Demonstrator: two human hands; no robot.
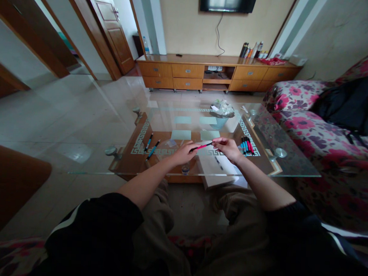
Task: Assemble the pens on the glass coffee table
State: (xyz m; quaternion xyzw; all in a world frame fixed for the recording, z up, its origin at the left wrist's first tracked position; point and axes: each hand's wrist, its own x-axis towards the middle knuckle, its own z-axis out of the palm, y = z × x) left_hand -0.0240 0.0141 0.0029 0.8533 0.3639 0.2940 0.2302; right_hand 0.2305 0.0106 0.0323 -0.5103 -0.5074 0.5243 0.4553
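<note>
My left hand (183,152) is closed around the dark end of the pink pen (202,146), and my right hand (229,148) pinches the other end between fingertips. The pen runs nearly level between them, just right of the frame's centre, above the glass table (292,167). I can't tell from here whether a cap is seated or partly off.

I judge this to be a two-handed grip on the pen's ends. To do it well, I would line any pull or push up with the pen's length, anchor with the left hand, and let the right fingertips do the fine work, low over the glass.

Just below the right hand lies a white paper (216,168). A small round object (185,169) sits under the left wrist. Two blue pens (151,146) lie apart at centre left, and a bundle of pens (247,145) lies just right of the right hand. Further up are a basket (220,120) and the wooden cabinet (187,71), and at the right edge is a floral sofa (324,132).
</note>
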